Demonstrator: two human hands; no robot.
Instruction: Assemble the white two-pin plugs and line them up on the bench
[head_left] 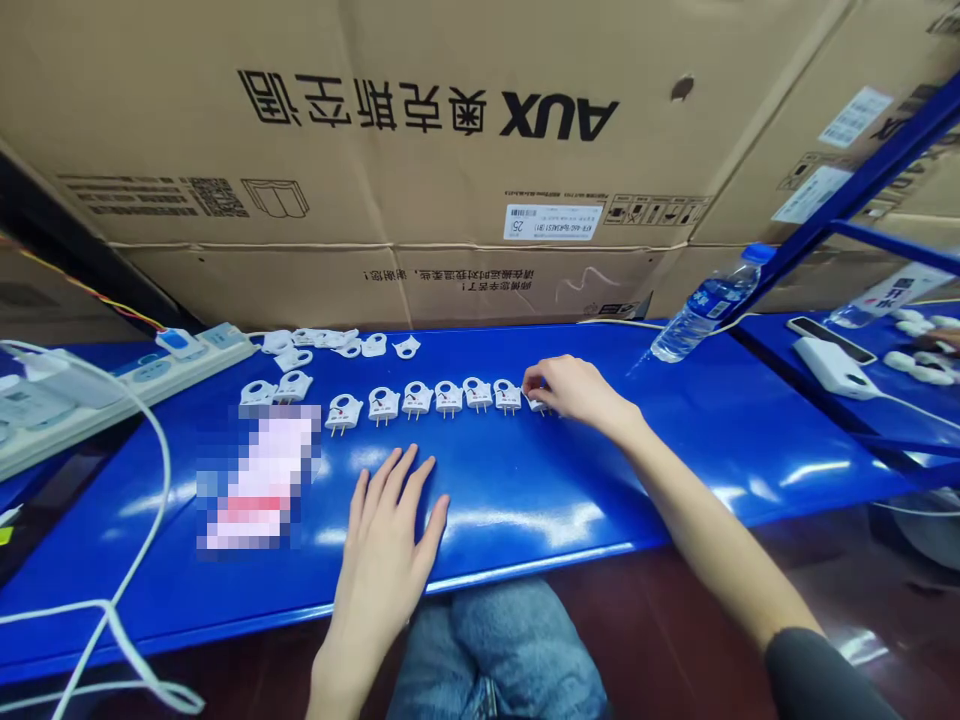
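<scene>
A large brown AUX carton [420, 190], its printing upside down, stands behind a glossy blue table [525, 490]. At the right rises a blue metal frame [847, 190]. A long white power strip [142, 385] runs along the table's left side, with plugs and cables about it. Near the table's far right, close to the frame, a clear water bottle [709, 305] with a blue cap and label leans to the right.

The left hand [391, 530] is spread palm down over the near part of the table, fingers apart, just in front of the row of plugs. The right hand [564, 388] has its fingers bent down on the rightmost plug; they cover much of it, so whether they grip or merely touch it I cannot tell. Left of the left hand lies a pixelated pink-and-white item [259, 480].

Seven white two-pin plugs [448, 397] form a row across the middle of the table, pins toward the person. Two similar white pieces [293, 386] sit just beyond the pixelated item. Smallest are the white ring-shaped parts [407, 346], some bunched, behind the row near the carton.
</scene>
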